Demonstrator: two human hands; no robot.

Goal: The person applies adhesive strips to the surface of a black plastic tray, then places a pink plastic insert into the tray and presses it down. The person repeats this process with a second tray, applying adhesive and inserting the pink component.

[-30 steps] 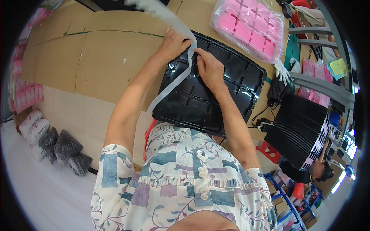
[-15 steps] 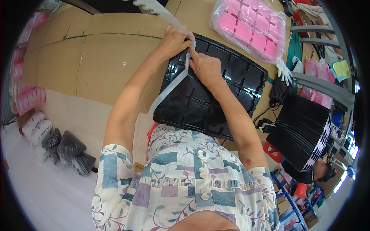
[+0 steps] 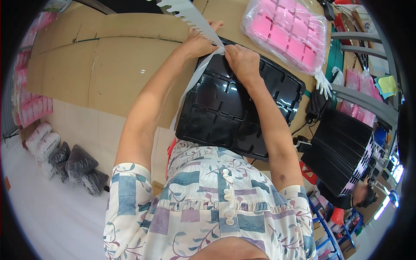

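Both hands, the left hand (image 3: 197, 43) and right hand (image 3: 242, 63), pinch closed on a white strap (image 3: 190, 84) at the far corner of the black tray (image 3: 234, 117) on the cardboard-covered table (image 3: 117, 73), so the strapping looks barely begun.

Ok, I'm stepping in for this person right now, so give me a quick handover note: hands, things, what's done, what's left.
Left hand: pinching the white plastic strip at the black tray's far corner.
Right hand: gripping the same strip there, resting on the black compartment tray.
Tray lies on the cardboard-covered table; bagged pink trays beyond it, stack of black trays to the right.
Done: strip runs along the tray's left edge.
Left: apparently fastening it.
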